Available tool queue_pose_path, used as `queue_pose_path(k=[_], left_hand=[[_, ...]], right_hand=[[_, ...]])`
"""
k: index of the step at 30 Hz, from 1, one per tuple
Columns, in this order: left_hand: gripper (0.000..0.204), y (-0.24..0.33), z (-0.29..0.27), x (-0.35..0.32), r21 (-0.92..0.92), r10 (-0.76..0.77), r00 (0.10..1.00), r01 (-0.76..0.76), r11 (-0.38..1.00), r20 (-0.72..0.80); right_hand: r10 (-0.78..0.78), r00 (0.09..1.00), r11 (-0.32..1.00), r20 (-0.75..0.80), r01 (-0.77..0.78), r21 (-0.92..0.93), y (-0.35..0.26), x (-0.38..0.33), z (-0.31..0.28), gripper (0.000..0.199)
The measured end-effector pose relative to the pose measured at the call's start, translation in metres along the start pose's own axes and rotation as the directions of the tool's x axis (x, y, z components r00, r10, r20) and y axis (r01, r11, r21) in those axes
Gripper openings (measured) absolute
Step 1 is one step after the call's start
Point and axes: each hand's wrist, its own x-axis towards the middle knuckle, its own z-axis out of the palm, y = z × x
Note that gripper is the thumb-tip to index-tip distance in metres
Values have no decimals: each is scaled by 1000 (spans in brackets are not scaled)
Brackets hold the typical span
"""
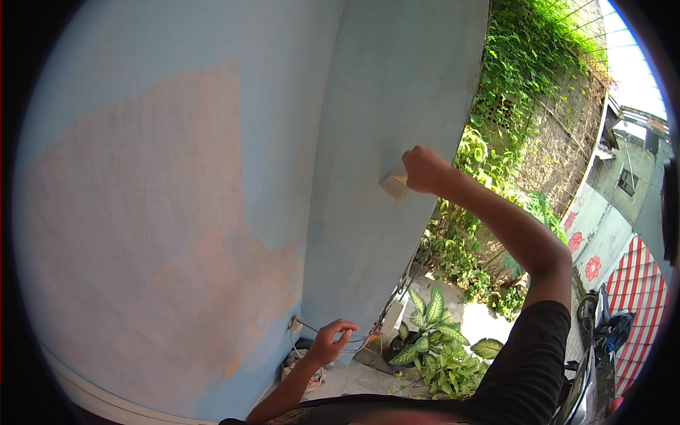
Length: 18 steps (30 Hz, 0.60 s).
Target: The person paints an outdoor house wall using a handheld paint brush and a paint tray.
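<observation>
My right hand [427, 170] is raised in a closed grip on a flat, wide-ended scraper [394, 186]. Its pale broad end lies against, or very near, the grey-blue wall panel [382, 92]. Part of the handle is hidden in my fist. Lower down, my left hand [331, 342] hangs in front of the wall's foot, fingers loosely bent and apart, with nothing seen in it. To the left, the adjoining light-blue wall [283, 142] carries a large pinkish bare-looking patch [163, 198] with ragged edges.
Cables [312, 327] run from a fitting at the wall corner, near my left hand. A bundle [312, 379] lies on the floor there. Leafy potted plants [432, 329] stand beyond the panel's right edge. Farther right are a vine-covered wall [531, 85] and a parked motorcycle [591, 340].
</observation>
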Motion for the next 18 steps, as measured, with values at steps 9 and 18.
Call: queue_pose_path(k=[9, 18], left_hand=[[17, -1, 3, -9, -30, -74, 997, 73, 997, -34], [16, 11, 2, -18, 1, -68, 996, 68, 998, -59]], right_hand=[[-133, 541, 918, -831, -248, -309, 110, 63, -225, 10], [-364, 777, 891, -513, 131, -435, -20, 55, -13, 4]])
